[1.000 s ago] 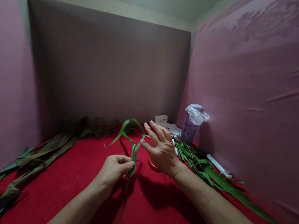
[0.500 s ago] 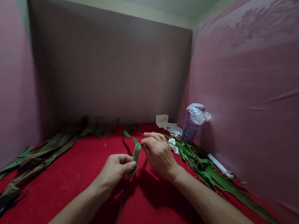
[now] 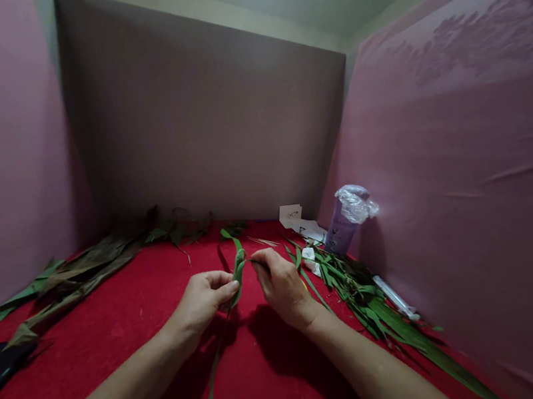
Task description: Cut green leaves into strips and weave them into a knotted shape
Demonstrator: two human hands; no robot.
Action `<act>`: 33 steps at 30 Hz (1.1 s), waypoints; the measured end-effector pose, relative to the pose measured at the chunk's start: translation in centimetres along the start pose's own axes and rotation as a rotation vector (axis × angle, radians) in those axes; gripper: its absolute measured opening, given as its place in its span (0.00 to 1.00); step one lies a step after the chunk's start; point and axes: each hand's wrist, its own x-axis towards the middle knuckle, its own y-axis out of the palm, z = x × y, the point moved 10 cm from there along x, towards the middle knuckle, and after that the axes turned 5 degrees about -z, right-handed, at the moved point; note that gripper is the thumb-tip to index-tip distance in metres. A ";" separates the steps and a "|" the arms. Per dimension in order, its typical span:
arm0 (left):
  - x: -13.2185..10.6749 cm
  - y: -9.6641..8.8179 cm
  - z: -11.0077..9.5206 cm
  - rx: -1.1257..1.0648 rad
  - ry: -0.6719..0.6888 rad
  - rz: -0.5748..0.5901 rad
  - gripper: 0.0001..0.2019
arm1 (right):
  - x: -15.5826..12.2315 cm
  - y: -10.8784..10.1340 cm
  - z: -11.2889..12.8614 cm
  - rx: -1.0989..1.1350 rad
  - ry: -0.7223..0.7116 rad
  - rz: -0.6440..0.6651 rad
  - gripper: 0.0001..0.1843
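Observation:
Thumb and fingers of my left hand (image 3: 208, 295) pinch a folded green leaf strip (image 3: 238, 271) above the red cloth (image 3: 142, 340). The strip's upper end curls up and away, and a long narrow tail (image 3: 209, 397) trails down toward me. Just right of the fold, my right hand (image 3: 280, 285) is closed in a pinch, its fingertips almost against the leaf. A thin brownish line shows between those fingertips and the leaf, too small to name. Beyond the right hand lie several thin sticks (image 3: 263, 242).
Dry and green leaves (image 3: 89, 264) lie along the left and back. At right are cut leaf strips (image 3: 356, 290), a crumpled white tissue (image 3: 311, 261), a purple container (image 3: 339, 228) with clear plastic on top, white cards (image 3: 291, 214) and a clear tube-like item (image 3: 396, 297). A black object (image 3: 0, 370) sits far left.
My right hand has drawn lower and tightened its pinch beside the leaf, uncovering the thin sticks and a green strip near the tissue. My left hand keeps its hold on the leaf.

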 end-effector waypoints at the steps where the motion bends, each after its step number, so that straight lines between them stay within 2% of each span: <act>1: 0.1 -0.1 -0.1 -0.001 0.005 -0.008 0.10 | 0.0 0.0 -0.2 0.030 0.027 0.000 0.08; 9: 0.4 -1.1 -0.4 -0.049 0.040 -0.090 0.10 | -0.5 0.3 -2.1 0.241 0.238 -0.014 0.05; 14: 0.3 -0.8 -0.2 -0.051 0.030 -0.068 0.09 | -0.9 1.2 -2.1 0.450 0.331 -0.007 0.05; 17: 0.3 -0.4 -0.1 -0.035 0.041 -0.034 0.10 | -1.1 1.7 -1.6 0.543 0.333 0.027 0.05; 22: 0.1 0.0 0.0 -0.032 0.047 -0.015 0.11 | -1.2 1.6 -1.2 0.528 0.332 0.018 0.08; 26: 0.0 0.2 0.3 -0.038 0.031 0.005 0.11 | -1.4 1.4 -1.7 0.542 0.407 -0.037 0.03; 28: 0.1 0.2 0.3 -0.034 0.030 0.012 0.11 | -1.3 1.3 -1.5 0.506 0.391 -0.042 0.02; 33: 0.2 0.1 0.1 -0.004 0.044 0.009 0.10 | -1.0 0.6 -0.7 0.442 0.294 -0.076 0.06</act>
